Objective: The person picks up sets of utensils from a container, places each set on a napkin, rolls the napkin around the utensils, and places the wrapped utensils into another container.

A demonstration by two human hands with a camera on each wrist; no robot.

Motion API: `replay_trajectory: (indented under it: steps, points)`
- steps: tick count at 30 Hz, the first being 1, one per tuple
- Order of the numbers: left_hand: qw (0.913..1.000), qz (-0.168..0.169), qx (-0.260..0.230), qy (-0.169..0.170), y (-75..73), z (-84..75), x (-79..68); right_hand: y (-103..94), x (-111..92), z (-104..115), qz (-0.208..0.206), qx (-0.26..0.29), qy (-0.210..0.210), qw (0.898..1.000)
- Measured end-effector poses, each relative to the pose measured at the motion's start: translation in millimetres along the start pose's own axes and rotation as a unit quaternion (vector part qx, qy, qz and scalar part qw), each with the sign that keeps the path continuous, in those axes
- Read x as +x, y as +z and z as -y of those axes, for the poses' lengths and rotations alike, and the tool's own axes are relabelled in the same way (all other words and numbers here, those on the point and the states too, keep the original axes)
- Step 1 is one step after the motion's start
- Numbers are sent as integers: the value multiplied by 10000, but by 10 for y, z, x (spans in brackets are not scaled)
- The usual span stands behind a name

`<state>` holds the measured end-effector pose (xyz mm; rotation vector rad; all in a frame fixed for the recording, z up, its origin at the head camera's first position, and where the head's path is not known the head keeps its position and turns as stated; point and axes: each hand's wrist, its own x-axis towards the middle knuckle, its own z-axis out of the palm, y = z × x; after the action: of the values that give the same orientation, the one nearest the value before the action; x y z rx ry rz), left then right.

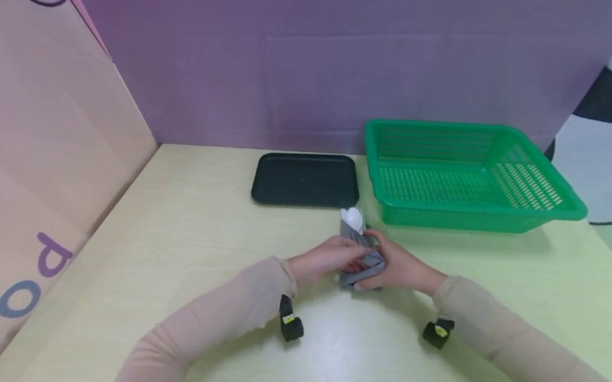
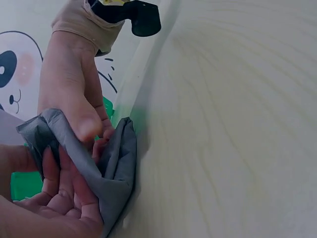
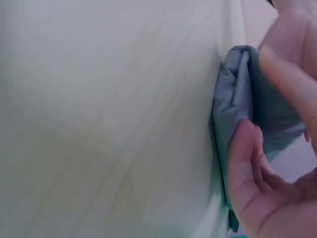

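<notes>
A grey cloth napkin point(image 1: 354, 234) lies bunched and folded on the table, with the bowl of a white spoon point(image 1: 354, 219) sticking out at its far end. Its handle is hidden by the cloth. From the left, my left hand point(image 1: 333, 257) holds a fold of the napkin point(image 2: 116, 193), its fingers curled in the cloth in the left wrist view. My right hand point(image 1: 400, 266) grips the opposite side between thumb and fingers. In the right wrist view the napkin point(image 3: 230, 94) shows a thick rolled edge close to the right fingers point(image 3: 242, 153).
Behind the napkin lies a black tray point(image 1: 307, 180). To its right stands a green plastic basket point(image 1: 478, 221) with perforated walls. A purple panel point(image 1: 294, 81) closes off the back of the table point(image 1: 195, 205), and a printed panel point(image 1: 60, 133) flanks the left side.
</notes>
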<state>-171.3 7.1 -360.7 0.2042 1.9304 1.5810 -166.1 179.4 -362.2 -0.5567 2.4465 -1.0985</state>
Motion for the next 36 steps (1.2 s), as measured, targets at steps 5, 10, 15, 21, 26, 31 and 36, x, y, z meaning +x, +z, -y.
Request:
replay_trajectory:
  steps: [5, 10, 15, 21, 26, 31, 36]
  points:
    - [9999, 38, -91, 121, 23, 3, -18, -107, -142, -10, 449, 438, 466, 9969]
    - [9995, 61, 45, 309, 8, 46, -5, -189, -280, 52, 499, 514, 784, 9943]
    - [9960, 43, 629, 627, -5, 91, 1, -208, -297, 82, 316, 680, 902, 9931]
    - [9832, 129, 1382, 1186, -5, 116, -21, -206, -305, 75, 254, 719, 678, 9948]
    - [9657, 131, 2049, 1589, 8, 97, -65, -223, -300, 53, 83, 569, 677, 9960]
    - [9012, -203, 3821, 2033, 25, 60, -147, -223, -319, 39, -130, -57, 290, 9995]
    - [8328, -283, 5187, 1911, 43, 10, -195, -191, -326, 49, -388, -690, 25, 9969]
